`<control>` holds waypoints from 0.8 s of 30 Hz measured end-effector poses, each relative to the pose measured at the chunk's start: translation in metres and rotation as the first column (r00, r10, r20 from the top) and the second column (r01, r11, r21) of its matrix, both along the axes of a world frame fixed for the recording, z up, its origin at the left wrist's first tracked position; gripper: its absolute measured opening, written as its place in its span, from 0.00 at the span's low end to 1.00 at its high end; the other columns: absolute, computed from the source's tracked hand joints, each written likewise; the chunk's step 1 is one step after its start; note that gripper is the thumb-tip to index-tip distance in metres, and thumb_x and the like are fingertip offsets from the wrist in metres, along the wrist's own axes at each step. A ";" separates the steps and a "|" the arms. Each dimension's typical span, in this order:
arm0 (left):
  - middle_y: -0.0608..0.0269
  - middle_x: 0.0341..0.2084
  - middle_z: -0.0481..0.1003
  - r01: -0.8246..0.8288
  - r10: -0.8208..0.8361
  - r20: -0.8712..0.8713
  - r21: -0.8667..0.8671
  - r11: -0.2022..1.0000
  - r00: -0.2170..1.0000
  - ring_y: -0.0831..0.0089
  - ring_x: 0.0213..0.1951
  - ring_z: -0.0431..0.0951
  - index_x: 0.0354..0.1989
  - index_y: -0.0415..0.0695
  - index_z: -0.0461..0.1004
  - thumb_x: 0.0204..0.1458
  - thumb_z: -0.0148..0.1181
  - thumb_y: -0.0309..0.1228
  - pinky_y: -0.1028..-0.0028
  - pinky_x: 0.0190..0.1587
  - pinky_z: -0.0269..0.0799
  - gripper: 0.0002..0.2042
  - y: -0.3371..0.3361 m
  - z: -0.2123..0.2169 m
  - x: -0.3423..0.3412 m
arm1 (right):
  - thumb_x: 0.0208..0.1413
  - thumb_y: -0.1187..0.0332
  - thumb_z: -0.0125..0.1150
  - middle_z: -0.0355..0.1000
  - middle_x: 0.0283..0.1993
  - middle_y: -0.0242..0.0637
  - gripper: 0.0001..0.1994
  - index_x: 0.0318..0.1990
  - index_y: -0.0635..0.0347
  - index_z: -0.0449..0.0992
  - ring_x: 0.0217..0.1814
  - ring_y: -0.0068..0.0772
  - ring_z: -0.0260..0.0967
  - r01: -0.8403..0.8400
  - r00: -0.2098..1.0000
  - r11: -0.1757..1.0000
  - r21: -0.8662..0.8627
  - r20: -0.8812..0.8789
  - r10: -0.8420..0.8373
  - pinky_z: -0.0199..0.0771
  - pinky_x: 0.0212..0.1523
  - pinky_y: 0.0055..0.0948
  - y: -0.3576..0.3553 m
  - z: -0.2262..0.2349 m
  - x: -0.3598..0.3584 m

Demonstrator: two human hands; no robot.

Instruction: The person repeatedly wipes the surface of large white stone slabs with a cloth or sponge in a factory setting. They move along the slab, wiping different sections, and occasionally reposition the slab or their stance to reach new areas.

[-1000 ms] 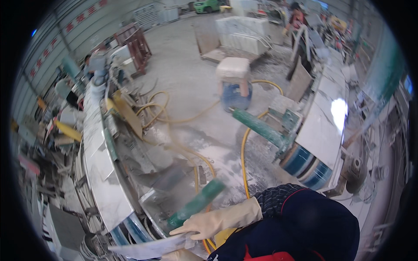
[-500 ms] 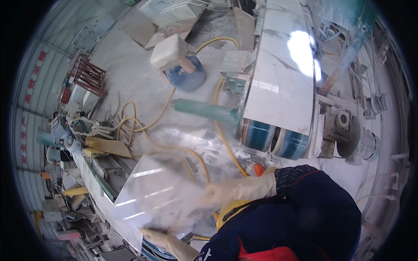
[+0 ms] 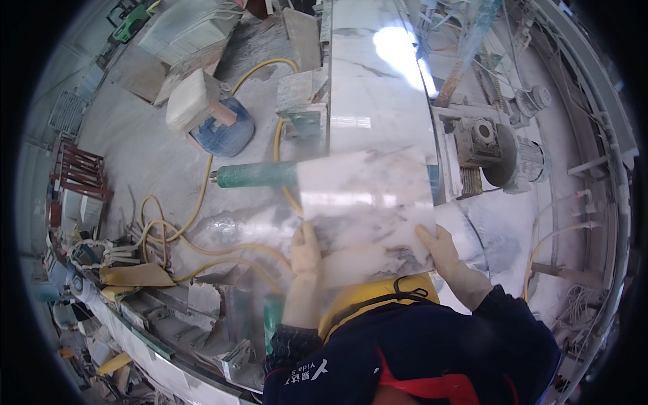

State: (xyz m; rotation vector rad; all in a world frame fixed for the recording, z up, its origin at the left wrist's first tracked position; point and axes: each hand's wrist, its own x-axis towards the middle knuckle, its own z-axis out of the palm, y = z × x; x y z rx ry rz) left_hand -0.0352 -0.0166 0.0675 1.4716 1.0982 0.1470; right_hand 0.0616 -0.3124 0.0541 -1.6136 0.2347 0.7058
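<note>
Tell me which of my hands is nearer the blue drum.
Left. Your left hand grips the slab at its left edge, to the right of the blue drum; your right hand grips its opposite edge, farther right.

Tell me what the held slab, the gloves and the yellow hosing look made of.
Slab: seemingly polished stone or stone-look ceramic; grey veining, bright reflections. Gloves: probably matte rubber; smooth, cream, no visible weave. Yellow hosing: likely dull plastic or rubber; it bends in loose curves.

Left hand [image 3: 306, 253]: fingertips were partly hidden by the held slab [image 3: 368, 209].
Green roller [image 3: 253, 175]: right end was covered by the held slab.
Long slab [image 3: 368, 88]: far end was cut off above.
Left-rim clutter [image 3: 101, 344]: pieces were too small to be identified.
</note>
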 end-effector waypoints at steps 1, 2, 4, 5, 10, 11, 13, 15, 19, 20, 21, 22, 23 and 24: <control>0.63 0.28 0.78 0.065 -0.066 -0.045 -0.026 0.998 0.997 0.74 0.29 0.77 0.47 0.41 0.79 0.66 0.45 0.47 0.69 0.33 0.73 0.23 -0.003 -0.003 0.006 | 0.66 0.57 0.64 0.80 0.39 0.35 0.20 0.53 0.66 0.79 0.34 0.22 0.75 0.056 0.998 0.998 0.008 -0.006 -0.056 0.75 0.35 0.25 -0.008 0.000 -0.011; 0.63 0.28 0.78 0.127 -0.127 -0.038 0.005 0.992 0.991 0.74 0.28 0.77 0.46 0.41 0.79 0.66 0.45 0.47 0.69 0.33 0.73 0.22 -0.005 -0.005 0.009 | 0.66 0.58 0.63 0.80 0.39 0.34 0.19 0.53 0.67 0.78 0.34 0.22 0.75 0.122 0.993 0.992 0.017 -0.013 -0.121 0.75 0.35 0.25 -0.014 -0.001 -0.020; 0.64 0.27 0.78 0.243 -0.238 -0.126 0.027 0.970 0.963 0.74 0.28 0.76 0.44 0.41 0.80 0.65 0.46 0.47 0.69 0.33 0.72 0.22 -0.011 -0.006 0.013 | 0.66 0.58 0.63 0.80 0.38 0.34 0.19 0.51 0.68 0.78 0.34 0.22 0.75 0.167 0.984 0.985 -0.030 -0.048 -0.169 0.75 0.35 0.25 -0.023 -0.004 -0.033; 0.63 0.29 0.79 0.210 -0.213 -0.058 -0.044 0.977 0.975 0.75 0.27 0.76 0.44 0.41 0.80 0.64 0.47 0.47 0.69 0.33 0.71 0.22 -0.014 -0.006 0.015 | 0.66 0.57 0.63 0.80 0.38 0.34 0.19 0.51 0.68 0.78 0.34 0.22 0.75 0.202 0.977 0.979 -0.039 -0.058 -0.204 0.74 0.34 0.25 -0.027 -0.006 -0.037; 0.62 0.30 0.80 0.292 -0.291 -0.060 -0.002 0.957 0.955 0.73 0.28 0.78 0.46 0.41 0.81 0.63 0.48 0.47 0.70 0.35 0.72 0.22 -0.017 -0.013 0.022 | 0.66 0.56 0.63 0.79 0.36 0.33 0.19 0.48 0.67 0.79 0.32 0.22 0.74 0.185 0.981 0.983 -0.002 -0.057 -0.184 0.73 0.33 0.25 -0.037 -0.014 -0.032; 0.62 0.30 0.81 0.313 -0.308 -0.087 0.051 0.948 0.947 0.73 0.29 0.78 0.46 0.41 0.81 0.63 0.48 0.48 0.70 0.36 0.73 0.22 -0.016 -0.016 0.022 | 0.66 0.56 0.63 0.79 0.36 0.33 0.19 0.47 0.67 0.79 0.32 0.21 0.74 0.175 0.984 0.984 0.029 -0.049 -0.173 0.73 0.32 0.25 -0.037 -0.017 -0.029; 0.60 0.31 0.81 0.286 -0.283 -0.100 0.015 0.958 0.954 0.71 0.30 0.80 0.47 0.41 0.80 0.63 0.48 0.48 0.69 0.37 0.73 0.23 -0.014 -0.023 0.026 | 0.66 0.55 0.63 0.79 0.35 0.33 0.19 0.47 0.67 0.79 0.31 0.21 0.73 0.162 0.984 0.987 -0.001 -0.069 -0.162 0.71 0.31 0.24 -0.036 -0.022 -0.025; 0.60 0.31 0.82 0.290 -0.287 -0.115 0.013 0.957 0.951 0.69 0.30 0.81 0.47 0.40 0.80 0.63 0.48 0.48 0.68 0.38 0.73 0.23 -0.011 -0.028 0.027 | 0.65 0.56 0.64 0.79 0.37 0.35 0.19 0.48 0.68 0.79 0.33 0.22 0.74 0.167 0.982 0.986 0.013 -0.090 -0.165 0.73 0.33 0.25 -0.035 -0.025 -0.023; 0.59 0.32 0.82 0.304 -0.299 -0.113 0.033 0.952 0.948 0.69 0.30 0.81 0.47 0.39 0.80 0.63 0.48 0.48 0.67 0.39 0.74 0.23 -0.006 -0.029 0.032 | 0.65 0.58 0.66 0.81 0.42 0.39 0.21 0.50 0.71 0.77 0.39 0.26 0.77 0.163 0.981 0.986 0.046 -0.112 -0.157 0.78 0.40 0.27 -0.034 -0.029 -0.021; 0.59 0.33 0.82 0.300 -0.291 -0.121 0.067 0.952 0.949 0.69 0.30 0.81 0.47 0.38 0.79 0.63 0.49 0.48 0.67 0.39 0.74 0.24 -0.007 -0.029 0.034 | 0.65 0.58 0.66 0.81 0.42 0.39 0.21 0.50 0.72 0.77 0.39 0.26 0.77 0.153 0.982 0.988 0.030 -0.119 -0.149 0.78 0.40 0.27 -0.034 -0.030 -0.021; 0.60 0.33 0.82 0.289 -0.282 -0.108 0.048 0.956 0.953 0.69 0.30 0.81 0.47 0.38 0.79 0.63 0.49 0.47 0.68 0.39 0.74 0.23 -0.007 -0.029 0.035 | 0.65 0.58 0.66 0.81 0.43 0.39 0.21 0.51 0.72 0.77 0.39 0.26 0.77 0.141 0.986 0.990 0.027 -0.094 -0.138 0.78 0.40 0.27 -0.035 -0.031 -0.020; 0.60 0.33 0.82 0.283 -0.277 -0.102 0.048 0.958 0.955 0.70 0.30 0.81 0.48 0.38 0.79 0.63 0.49 0.47 0.68 0.38 0.74 0.23 -0.007 -0.029 0.037 | 0.65 0.58 0.66 0.80 0.43 0.39 0.21 0.51 0.72 0.77 0.40 0.26 0.77 0.133 0.988 0.991 0.012 -0.082 -0.131 0.78 0.41 0.27 -0.035 -0.033 -0.018; 0.60 0.33 0.82 0.283 -0.275 -0.111 0.064 0.957 0.955 0.70 0.30 0.81 0.48 0.38 0.79 0.63 0.49 0.46 0.69 0.38 0.74 0.22 -0.007 -0.029 0.038 | 0.65 0.58 0.66 0.80 0.43 0.40 0.22 0.51 0.73 0.77 0.40 0.26 0.77 0.127 0.989 0.992 -0.003 -0.071 -0.127 0.78 0.41 0.27 -0.035 -0.035 -0.018; 0.60 0.33 0.81 0.264 -0.261 -0.080 0.040 0.964 0.962 0.70 0.30 0.80 0.49 0.39 0.79 0.64 0.49 0.46 0.69 0.38 0.74 0.22 -0.008 -0.029 0.038 | 0.65 0.55 0.65 0.79 0.39 0.38 0.22 0.49 0.71 0.78 0.35 0.25 0.75 0.115 0.993 0.993 0.003 -0.029 -0.114 0.74 0.35 0.26 -0.035 -0.037 -0.016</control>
